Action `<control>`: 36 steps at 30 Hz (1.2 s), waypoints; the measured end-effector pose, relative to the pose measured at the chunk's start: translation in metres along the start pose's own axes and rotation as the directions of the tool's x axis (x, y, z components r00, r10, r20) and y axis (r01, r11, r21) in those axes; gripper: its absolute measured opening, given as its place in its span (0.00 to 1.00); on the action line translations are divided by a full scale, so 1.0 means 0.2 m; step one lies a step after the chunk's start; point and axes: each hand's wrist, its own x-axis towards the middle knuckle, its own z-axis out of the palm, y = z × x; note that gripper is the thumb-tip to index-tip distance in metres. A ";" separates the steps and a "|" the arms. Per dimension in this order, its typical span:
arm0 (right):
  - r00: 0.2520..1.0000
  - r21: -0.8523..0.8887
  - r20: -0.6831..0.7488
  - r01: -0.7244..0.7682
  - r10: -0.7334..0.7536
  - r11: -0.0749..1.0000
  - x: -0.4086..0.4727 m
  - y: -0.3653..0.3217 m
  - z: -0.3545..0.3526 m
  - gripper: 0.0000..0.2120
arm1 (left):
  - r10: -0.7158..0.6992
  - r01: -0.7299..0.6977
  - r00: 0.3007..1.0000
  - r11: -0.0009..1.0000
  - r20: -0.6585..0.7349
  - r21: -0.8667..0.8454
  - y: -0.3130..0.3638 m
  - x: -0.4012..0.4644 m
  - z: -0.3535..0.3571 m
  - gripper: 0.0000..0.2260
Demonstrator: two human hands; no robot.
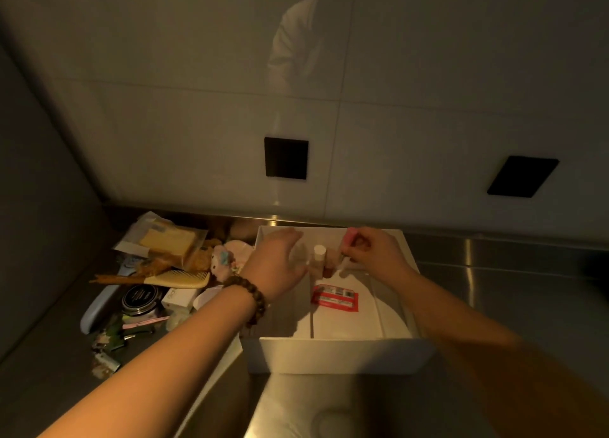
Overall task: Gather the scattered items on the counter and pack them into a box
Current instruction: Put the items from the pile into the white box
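A white open box [333, 352] stands on the steel counter, and both my hands are inside it near its far wall. My left hand [280, 261], with a bead bracelet on the wrist, reaches in with fingers spread beside a small white-capped bottle [319, 256]. My right hand [372, 251] pinches a slim pink-capped tube [350, 240] above the bottle. On the box floor lies a red and white packet [335, 297]. Left of the box lies a heap of loose items: a cream comb [183, 278], a small plush toy [221, 261], a black round tin [140, 297].
A clear bag with a yellow sponge [168, 240] lies at the back left, a pale blue handle [99, 306] in front of it, small scraps [105, 345] nearer me. A tiled wall with two black sockets [286, 158] stands behind. Bare steel counter [494, 273] stretches to the right.
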 end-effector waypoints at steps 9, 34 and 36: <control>0.982 -0.247 -0.123 -0.168 0.141 0.954 0.17 0.28 0.14 0.10 | -0.161 0.142 0.972 0.982 0.173 0.121 -0.23 -0.15 0.04 0.52; 0.998 -0.504 -0.061 -0.014 -0.019 0.864 -0.09 -0.33 0.38 0.25 | -0.120 0.112 0.990 0.987 -0.069 -0.112 -0.41 -0.21 -0.03 0.28; 0.986 -0.501 0.008 0.147 -0.166 0.853 -0.17 -0.43 0.52 0.23 | -0.133 0.126 0.986 0.989 -0.097 -0.079 -0.52 -0.28 -0.08 0.26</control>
